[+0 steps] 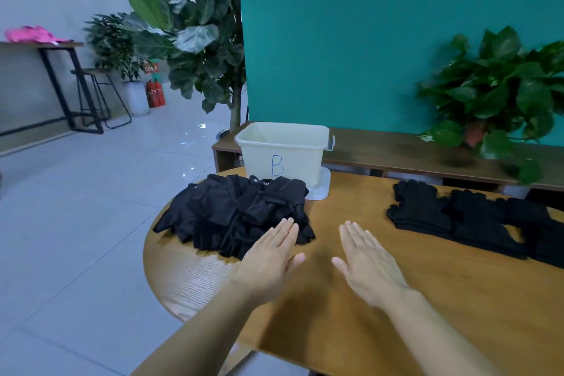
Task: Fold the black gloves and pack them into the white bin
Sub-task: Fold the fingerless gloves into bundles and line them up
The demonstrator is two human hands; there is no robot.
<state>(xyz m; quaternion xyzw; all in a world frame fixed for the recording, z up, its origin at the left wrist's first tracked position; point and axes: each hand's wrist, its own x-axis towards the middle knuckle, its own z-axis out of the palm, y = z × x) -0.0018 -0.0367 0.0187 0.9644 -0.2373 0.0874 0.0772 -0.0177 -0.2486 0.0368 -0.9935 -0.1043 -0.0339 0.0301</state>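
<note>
A loose heap of black gloves (235, 214) lies on the left part of the round wooden table (427, 299). Flat black gloves (476, 223) lie in overlapping stacks on the right side. The white bin (282, 156), marked with a blue "B", stands at the table's far edge on its clear lid; what is inside is hidden. My left hand (270, 259) is held flat with straight fingers, its fingertips over the near edge of the heap. My right hand (367, 259) is flat too, above bare wood between the two glove groups. Neither holds anything.
A low wooden shelf (412, 152) runs behind the table along a teal wall, with a potted plant (500, 94) at the right. A tall leafy plant (195, 40) stands behind the bin. Tiled floor opens to the left, with a stool and side table far off.
</note>
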